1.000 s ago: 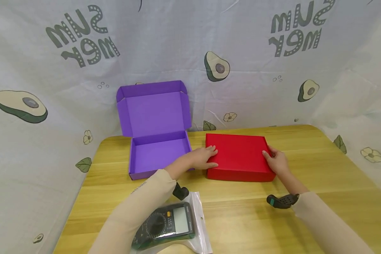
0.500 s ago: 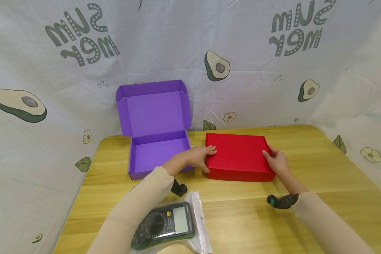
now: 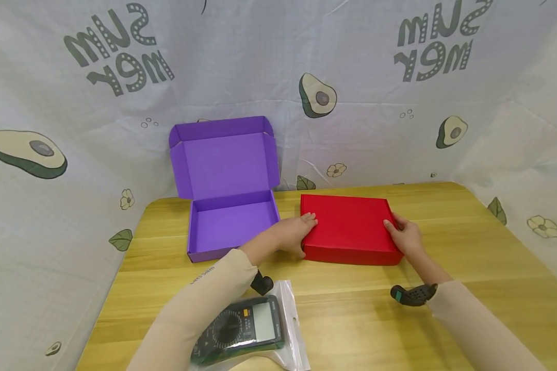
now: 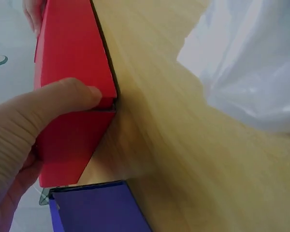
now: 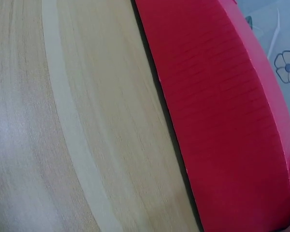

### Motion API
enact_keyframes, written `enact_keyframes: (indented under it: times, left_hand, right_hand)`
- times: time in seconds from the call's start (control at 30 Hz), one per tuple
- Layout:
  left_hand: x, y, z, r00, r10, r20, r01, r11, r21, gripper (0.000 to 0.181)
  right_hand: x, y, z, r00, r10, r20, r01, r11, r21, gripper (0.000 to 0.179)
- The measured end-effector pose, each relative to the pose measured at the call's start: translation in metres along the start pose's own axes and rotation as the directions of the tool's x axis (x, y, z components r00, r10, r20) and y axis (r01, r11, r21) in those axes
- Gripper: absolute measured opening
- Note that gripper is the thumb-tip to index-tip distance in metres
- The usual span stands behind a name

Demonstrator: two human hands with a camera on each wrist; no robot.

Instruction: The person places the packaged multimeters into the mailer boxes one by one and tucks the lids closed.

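A closed red cardboard box (image 3: pixel 348 221) lies flat on the wooden table. My left hand (image 3: pixel 293 233) grips its left end, with fingers over the top edge and the thumb at the front left corner. In the left wrist view that thumb (image 4: pixel 72 99) presses the red front face beside a corner seam. At the box's right end, my right hand (image 3: pixel 406 238) holds the edge, thumb on the lid and fingers along the side. Only a sliver of this hand shows at the lower right of the right wrist view, beside the box's long red face (image 5: pixel 217 116).
To the left stands an open purple box (image 3: pixel 234 224), its lid raised against the printed cloth (image 3: pixel 362 129). A multimeter (image 3: pixel 241 330) in a clear plastic bag (image 3: pixel 293 319) lies near the front, partly beneath the left sleeve. Wooden tabletop (image 3: pixel 348 319) extends in front of the red box.
My left thumb has come off the lid's front edge and gone down to the front left corner. The left fingers shifted slightly. Right hand and red box stay put.
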State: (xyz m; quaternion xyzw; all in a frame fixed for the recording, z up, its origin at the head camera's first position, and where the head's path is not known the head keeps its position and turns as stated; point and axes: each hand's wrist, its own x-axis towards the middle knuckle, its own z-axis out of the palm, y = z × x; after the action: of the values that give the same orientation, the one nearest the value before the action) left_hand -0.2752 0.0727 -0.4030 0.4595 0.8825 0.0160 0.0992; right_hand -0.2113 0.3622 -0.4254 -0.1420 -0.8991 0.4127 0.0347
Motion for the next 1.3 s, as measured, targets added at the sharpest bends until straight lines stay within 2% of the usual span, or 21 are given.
enact_keyframes:
  times: [0.13, 0.47, 0.77, 1.03, 1.3]
  left_hand:
    - [-0.001, 0.002, 0.002, 1.0, 0.005, -0.013, -0.004, 0.998, 0.065, 0.084]
    - [-0.002, 0.005, 0.007, 0.999, 0.021, -0.042, -0.015, 0.99, 0.143, 0.085]
    - [-0.002, 0.0, 0.016, 0.996, 0.022, -0.088, -0.011, 0.992, 0.129, 0.085]
    - [-0.004, 0.002, 0.016, 0.997, 0.027, -0.072, -0.016, 0.989, 0.145, 0.088]
    - [-0.004, -0.001, 0.019, 0.994, 0.051, -0.096, -0.034, 0.986, 0.164, 0.087]
  right_hand:
    - [-0.001, -0.001, -0.001, 1.0, 0.006, 0.003, -0.006, 1.0, -0.009, 0.06]
    - [-0.001, -0.001, -0.002, 1.0, 0.006, -0.005, -0.006, 1.0, 0.01, 0.06]
    - [-0.002, -0.002, 0.0, 1.0, 0.008, -0.002, -0.008, 1.0, 0.0, 0.06]
    - [-0.002, 0.001, 0.0, 1.0, 0.005, -0.014, -0.005, 1.0, -0.01, 0.061]
    - [-0.003, 0.0, 0.0, 1.0, 0.002, -0.008, -0.002, 1.0, -0.012, 0.061]
